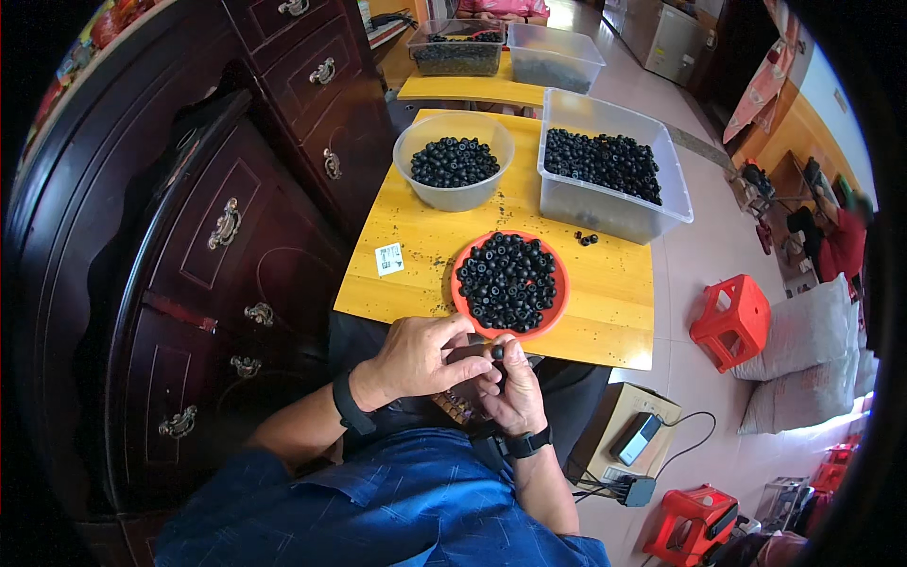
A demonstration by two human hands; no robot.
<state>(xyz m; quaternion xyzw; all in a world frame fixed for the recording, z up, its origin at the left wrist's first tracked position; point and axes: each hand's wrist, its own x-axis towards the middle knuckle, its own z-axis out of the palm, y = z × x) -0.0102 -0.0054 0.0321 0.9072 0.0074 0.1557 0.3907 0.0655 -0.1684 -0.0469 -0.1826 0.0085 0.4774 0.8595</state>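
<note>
My left hand [422, 357] and my right hand [511, 386] meet just below the near edge of the yellow table [406, 293], over my lap. The right fingertips pinch a small black ring part [498, 352]. The left fingers curl around a dark object [460, 356] that is mostly hidden between the hands. Just beyond them an orange dish [559, 283] sits on the table, heaped with several black ring parts [506, 281].
A round clear bowl [454, 194] and a rectangular clear tub [605, 210] hold more black parts at the table's far side. A dark wooden cabinet [236, 236] stands at the left. Red stools [730, 319], a cardboard box [619, 416] and cables lie at the right.
</note>
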